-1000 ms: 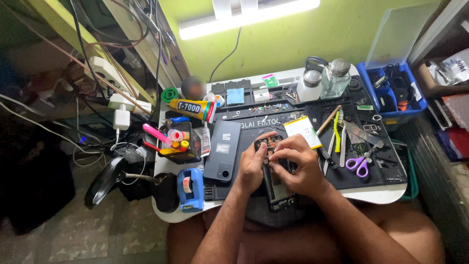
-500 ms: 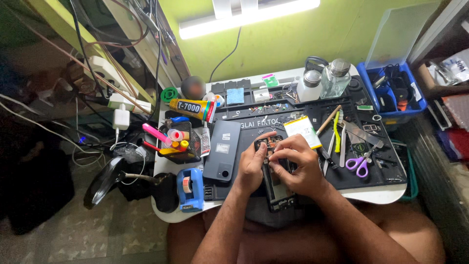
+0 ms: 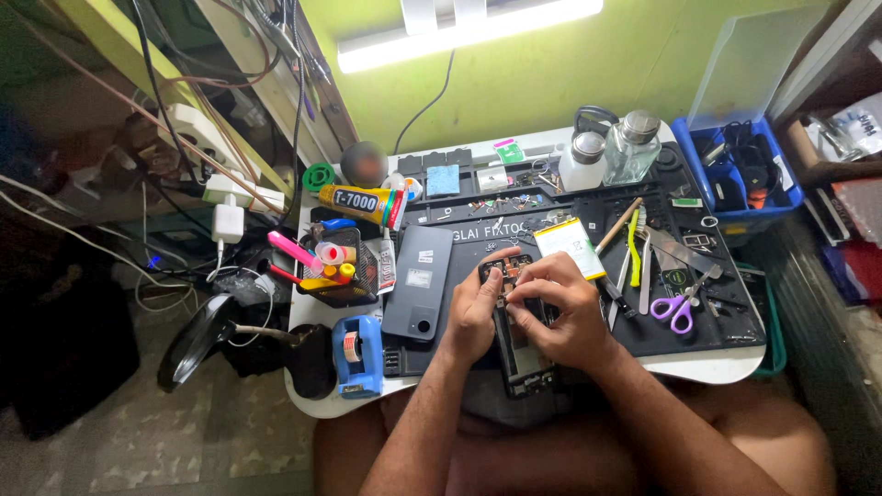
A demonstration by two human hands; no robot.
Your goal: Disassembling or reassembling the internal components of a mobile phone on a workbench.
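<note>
— Phone [image 3: 522, 342] at lower centre of the frame: back off, insides bare, its grey cover [image 3: 418, 283] lying just left on the tabletop [image 3: 717, 366]?

— Yes; opened, not reassembled. Left hand [image 3: 473, 312] steadies its edge, right hand [image 3: 556, 308] fingers pinched over the upper part; what they grip, I cannot tell

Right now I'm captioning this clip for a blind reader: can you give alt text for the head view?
Both hands, left hand and right hand, work together over an opened phone on a black repair mat. A grey back cover lies beside the left hand; purple scissors, tweezers and a glue tube crowd the small white table.
</note>
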